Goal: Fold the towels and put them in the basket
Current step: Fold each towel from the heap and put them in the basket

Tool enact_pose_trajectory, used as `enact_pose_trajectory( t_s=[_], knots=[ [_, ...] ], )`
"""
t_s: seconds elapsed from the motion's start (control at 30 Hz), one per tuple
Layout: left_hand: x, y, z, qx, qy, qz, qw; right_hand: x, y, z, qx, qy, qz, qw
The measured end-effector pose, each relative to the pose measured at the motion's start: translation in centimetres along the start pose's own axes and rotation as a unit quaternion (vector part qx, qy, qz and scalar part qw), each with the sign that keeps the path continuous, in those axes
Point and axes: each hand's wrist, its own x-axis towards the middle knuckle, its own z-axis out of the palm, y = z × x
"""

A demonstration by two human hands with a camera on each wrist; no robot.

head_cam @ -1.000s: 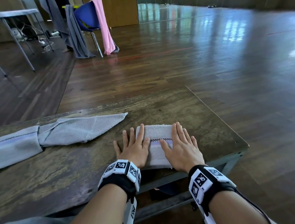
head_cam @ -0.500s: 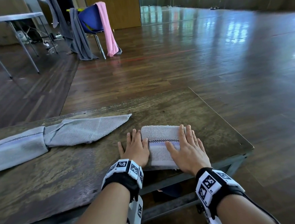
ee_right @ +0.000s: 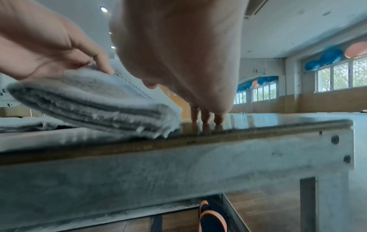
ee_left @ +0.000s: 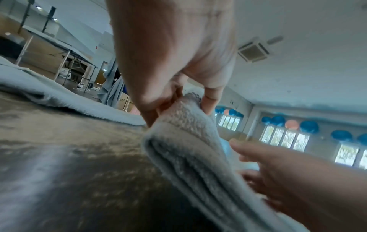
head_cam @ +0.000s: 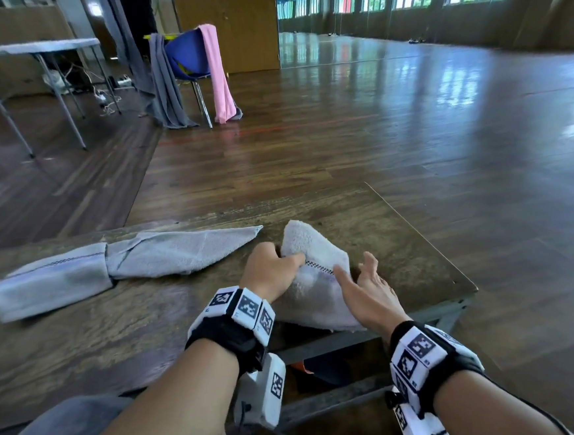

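Note:
A folded grey towel [head_cam: 317, 276] with a dotted stripe lies near the front right corner of the worn wooden table [head_cam: 404, 242]. My left hand [head_cam: 272, 270] grips its left edge and lifts that side, so the towel [ee_left: 194, 149] tilts with its right edge [ee_right: 95, 100] on the table. The right hand [head_cam: 358, 273] is open just right of it, with fingertips [ee_right: 206, 117] on the tabletop and the thumb against the towel's top. A second grey towel [head_cam: 127, 260] lies loosely spread at the left. No basket shows in any view.
The table's right edge and metal frame [ee_right: 178, 164] are close to my right hand. Dark shoes with orange trim [ee_right: 210, 219] sit under the table. Far back stand a blue chair [head_cam: 187, 60] draped with pink and grey cloths and a folding table [head_cam: 25, 49].
Both hands were pressing flat on the folded towel. Now the left hand has curled round its left edge and raised it, while the right hand has slid off to the right side.

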Motion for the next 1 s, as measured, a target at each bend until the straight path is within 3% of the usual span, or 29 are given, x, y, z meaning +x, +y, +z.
enact_pose_trajectory(
  t_s=[0.1, 0.23, 0.4, 0.5, 0.67, 0.8, 1.0],
  knots=[
    [-1.3, 2.3, -2.8, -0.057, -0.007, 0.029, 0.998, -0.9, -2.5, -1.1, 0.113, -0.021, 0.001, 0.993],
    [-3.3, 4.5, -8.7, -0.122, 0.026, 0.033, 0.992, -2.1, -8.1, -2.4, 0.287, -0.01, -0.041, 0.957],
    [-7.2, 5.2, -17.8, -0.218, 0.115, 0.029, 0.969, -5.1, -17.1, -1.5, 0.361, -0.147, -0.043, 0.92],
    [-10.1, 3.3, -23.4, -0.249, 0.162, 0.04, 0.954, -7.7, -22.5, 0.4, 0.391, -0.209, -0.103, 0.89],
    [-16.4, -5.2, -32.0, -0.245, 0.254, 0.021, 0.935, -12.6, -30.4, 7.0, 0.348, -0.294, -0.166, 0.875],
    [-22.2, -14.6, -36.1, -0.231, 0.304, -0.058, 0.923, -16.7, -34.4, 15.0, 0.237, -0.376, -0.166, 0.88],
    [-29.4, -27.9, -35.8, -0.218, 0.297, -0.231, 0.9, -21.3, -31.7, 28.9, 0.123, -0.437, -0.123, 0.883]
  ],
)
